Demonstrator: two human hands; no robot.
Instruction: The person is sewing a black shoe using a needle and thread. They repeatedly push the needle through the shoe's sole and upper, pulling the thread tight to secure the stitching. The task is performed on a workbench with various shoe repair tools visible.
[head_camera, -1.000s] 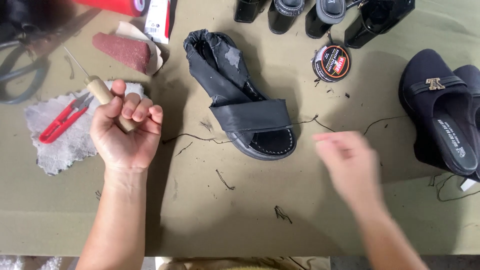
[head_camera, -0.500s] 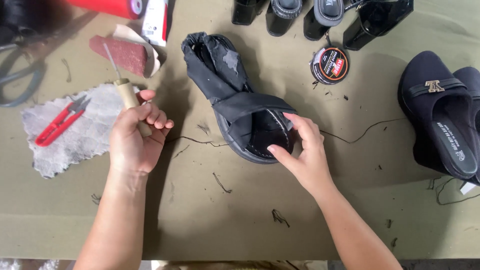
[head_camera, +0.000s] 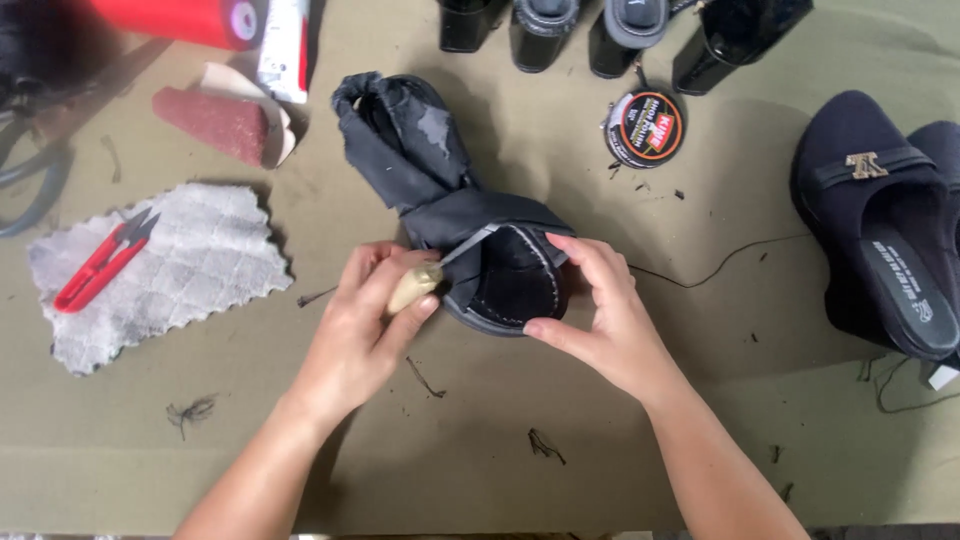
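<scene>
Lying flat, worn black sandal (head_camera: 455, 215), scuffed grey patches, white-stitched toe edge

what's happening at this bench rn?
A person is working on a worn black sandal lying on an olive-green work surface. The left hand holds a wooden-handled awl, its metal tip angled in at the sandal's front strap. The right hand grips the toe end, beside the white edge stitching. Off to the left, red thread snips lie on a grey quilted cloth. A round polish tin sits behind the sandal.
</scene>
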